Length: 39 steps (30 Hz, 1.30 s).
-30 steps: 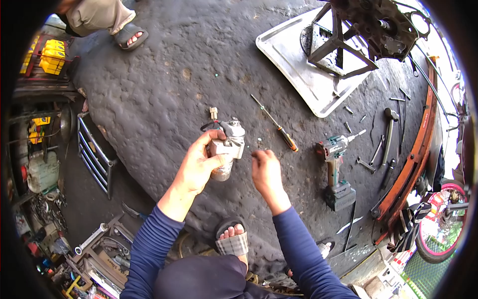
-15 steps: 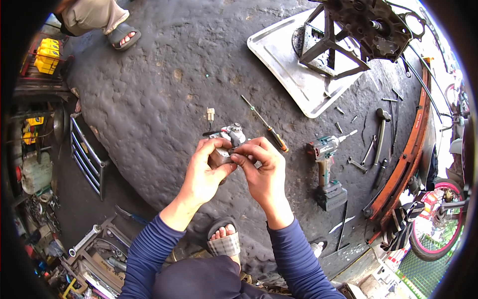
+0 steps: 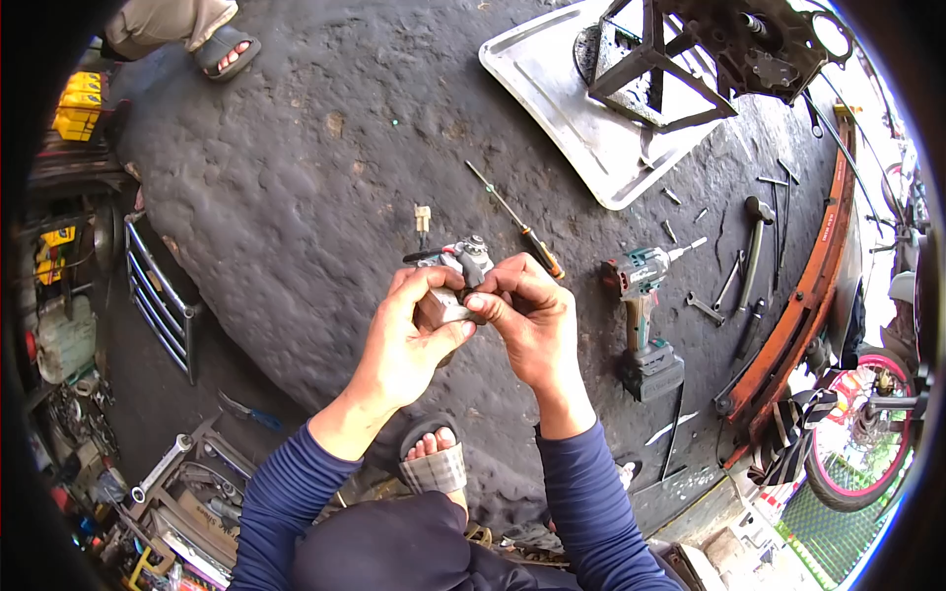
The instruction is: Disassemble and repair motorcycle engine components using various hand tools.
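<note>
My left hand is closed around a small silver metal component, which has a grey top fitting and a short lead ending in a pale connector. My right hand is closed with thumb and fingertips pinching at the component's right side; whether a smaller piece is between them is hidden. A screwdriver lies just beyond my hands, and a cordless drill sits to their right on the dark lumpy surface.
Wrenches, a hammer, an orange beam and a bicycle wheel are at right. A metal tray with a black stand is at upper right. Someone's sandalled foot is at top left, above a chrome rack.
My right hand has moved up and left from beside the component onto it, its fingers now at the part alongside my left thumb. The view has also shifted slightly.
</note>
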Each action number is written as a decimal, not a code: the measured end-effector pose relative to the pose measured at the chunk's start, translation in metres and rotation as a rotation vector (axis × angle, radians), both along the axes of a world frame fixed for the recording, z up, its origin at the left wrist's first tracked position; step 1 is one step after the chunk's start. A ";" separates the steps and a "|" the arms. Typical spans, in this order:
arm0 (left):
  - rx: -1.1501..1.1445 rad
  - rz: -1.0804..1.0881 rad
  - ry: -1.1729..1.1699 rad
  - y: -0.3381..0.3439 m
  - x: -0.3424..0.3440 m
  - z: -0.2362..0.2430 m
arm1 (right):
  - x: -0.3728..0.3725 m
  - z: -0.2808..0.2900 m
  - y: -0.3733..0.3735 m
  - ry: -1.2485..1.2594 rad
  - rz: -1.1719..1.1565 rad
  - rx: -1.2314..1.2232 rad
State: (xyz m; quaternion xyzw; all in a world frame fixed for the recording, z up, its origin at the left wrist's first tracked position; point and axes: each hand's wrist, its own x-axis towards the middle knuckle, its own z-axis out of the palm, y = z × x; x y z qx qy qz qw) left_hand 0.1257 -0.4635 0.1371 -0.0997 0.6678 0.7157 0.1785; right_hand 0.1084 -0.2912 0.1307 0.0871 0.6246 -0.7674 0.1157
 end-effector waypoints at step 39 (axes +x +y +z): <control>-0.058 -0.109 -0.035 0.036 0.021 0.027 | 0.029 0.009 0.047 0.198 0.066 0.248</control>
